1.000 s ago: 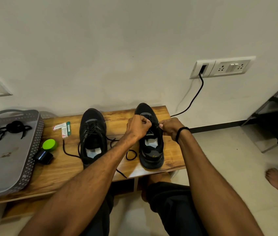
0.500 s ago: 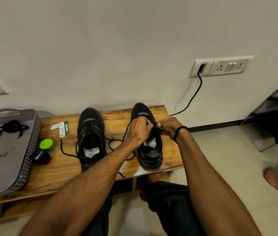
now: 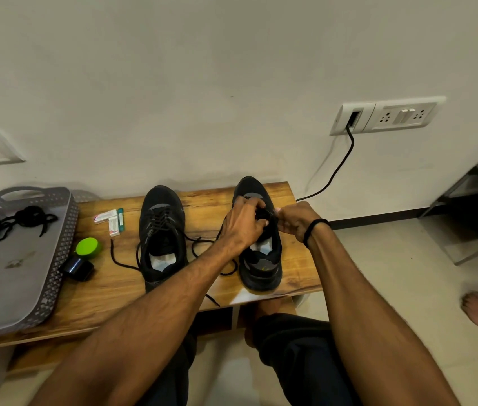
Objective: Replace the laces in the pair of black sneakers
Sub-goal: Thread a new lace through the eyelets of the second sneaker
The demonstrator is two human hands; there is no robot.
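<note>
Left hand (image 3: pixel 243 225) now nearer right hand (image 3: pixel 294 222), both on lace (image 3: pixel 264 214) atop sneaker (image 3: pixel 261 269)

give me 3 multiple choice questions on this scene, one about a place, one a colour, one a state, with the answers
1. Where do the spare black laces lie?
A) in the grey tray
B) on the floor
C) inside a sneaker

2. What colour is the round cap beside the tray?
A) red
B) green
C) white

3. What are the left hand and right hand doing?
A) hanging idle
B) lifting the tray
C) gripping the lace at the right sneaker

Answers:
1 A: the bundle sits on the tray's floor.
2 B: the cap is bright green.
3 C: the fingers of both hands curl together over that sneaker's lacing.
</note>
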